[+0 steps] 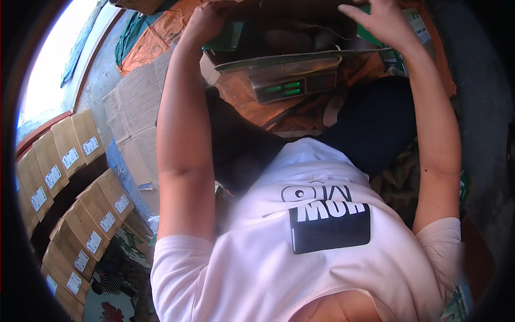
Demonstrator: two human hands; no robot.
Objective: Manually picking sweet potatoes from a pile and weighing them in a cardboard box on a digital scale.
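1. Open brown cardboard box with green flaps (pixel 279 59): apparently atop grey digital scale (pixel 279 90); likely heavy, stiff-walled. Grip low, both sides.
2. Left hand (pixel 212 19): at box's left; grip cannot be determined.
3. Right hand (pixel 385 22): at box's right, spread wide.

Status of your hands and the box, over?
Left hand at left of box, right hand at right; grips unclear. Box open, dim contents inside. Lit scale at its near side.

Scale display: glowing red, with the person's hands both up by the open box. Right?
Not quite: the head view shows the scale display glowing green, not red. The rest holds: left hand and right hand are both up by the open box.
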